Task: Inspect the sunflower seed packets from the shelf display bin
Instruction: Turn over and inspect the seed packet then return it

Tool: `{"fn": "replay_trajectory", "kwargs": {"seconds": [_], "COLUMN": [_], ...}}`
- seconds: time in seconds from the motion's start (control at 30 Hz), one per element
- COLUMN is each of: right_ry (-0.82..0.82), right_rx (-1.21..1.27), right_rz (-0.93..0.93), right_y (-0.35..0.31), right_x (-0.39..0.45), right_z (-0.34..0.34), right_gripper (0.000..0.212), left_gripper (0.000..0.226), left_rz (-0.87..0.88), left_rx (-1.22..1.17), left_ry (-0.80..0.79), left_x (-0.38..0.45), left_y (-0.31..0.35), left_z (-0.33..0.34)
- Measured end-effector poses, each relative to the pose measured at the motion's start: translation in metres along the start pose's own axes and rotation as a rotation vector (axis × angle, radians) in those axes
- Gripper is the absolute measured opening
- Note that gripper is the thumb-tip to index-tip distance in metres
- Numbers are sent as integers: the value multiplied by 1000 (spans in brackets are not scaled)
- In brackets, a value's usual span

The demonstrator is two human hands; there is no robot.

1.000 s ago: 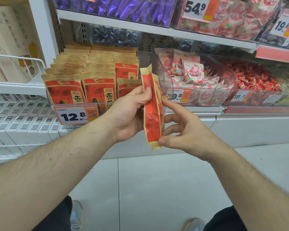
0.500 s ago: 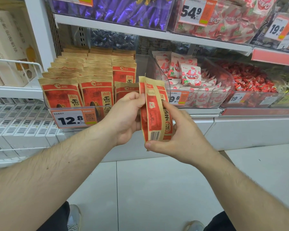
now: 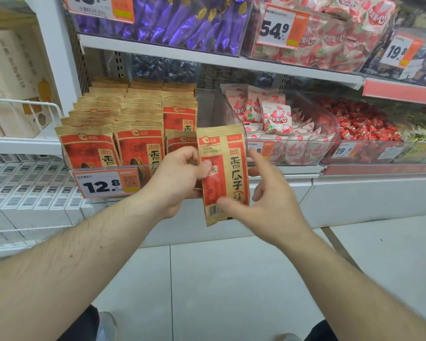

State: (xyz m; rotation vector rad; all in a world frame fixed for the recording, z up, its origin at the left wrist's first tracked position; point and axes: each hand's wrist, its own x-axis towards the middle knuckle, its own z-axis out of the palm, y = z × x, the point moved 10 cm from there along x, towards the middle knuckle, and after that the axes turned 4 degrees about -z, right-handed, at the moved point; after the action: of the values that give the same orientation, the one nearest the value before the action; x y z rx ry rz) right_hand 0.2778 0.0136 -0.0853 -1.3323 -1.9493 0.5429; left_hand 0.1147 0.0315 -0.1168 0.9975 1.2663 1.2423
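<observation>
Now the sunflower seed packet [image 3: 223, 173] faces you with its printed back panel square to the camera, barcode low and date line near the top; a second ago it stood edge-on between your hands, so you have turned it round for reading. Your left hand [image 3: 176, 179] pinches the packet's left edge, thumb on the face and fingers curled behind. Your right hand [image 3: 268, 200] has loosened: its thumb lies across the lower right corner, while the other fingers spread behind and beside the packet, and I cannot tell from this angle whether any of them touch it. The packet is held just in front of the display bin [image 3: 103, 168], which holds the remaining packets [image 3: 89, 146] in upright rows above the price tag [image 3: 106, 184]. In my judgement the inspection of this packet is well advanced, with both faces now presented; the rest of the stock is unchecked.
</observation>
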Motion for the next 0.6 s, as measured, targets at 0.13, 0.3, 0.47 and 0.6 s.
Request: {"fn": "replay_trajectory", "kwargs": {"seconds": [0.13,0.3,0.47,0.6], "right_ry": [165,231,283,281], "right_rx": [509,544,472,446], "right_rz": [185,183,122,107], "right_y": [24,30,28,27], "right_x": [8,10,10,12], "right_z": [-19,-29,-38,-41], "right_gripper": [32,22,26,24], "left_gripper": [22,23,23,22], "left_rz": [56,100,108,154], "left_rx": [115,335,440,411], "left_ry": [-82,-97,-109,-95], "left_x": [-1,-3,-5,-9], "left_y": [-1,0,3,11], "left_z": [8,13,14,14]}}
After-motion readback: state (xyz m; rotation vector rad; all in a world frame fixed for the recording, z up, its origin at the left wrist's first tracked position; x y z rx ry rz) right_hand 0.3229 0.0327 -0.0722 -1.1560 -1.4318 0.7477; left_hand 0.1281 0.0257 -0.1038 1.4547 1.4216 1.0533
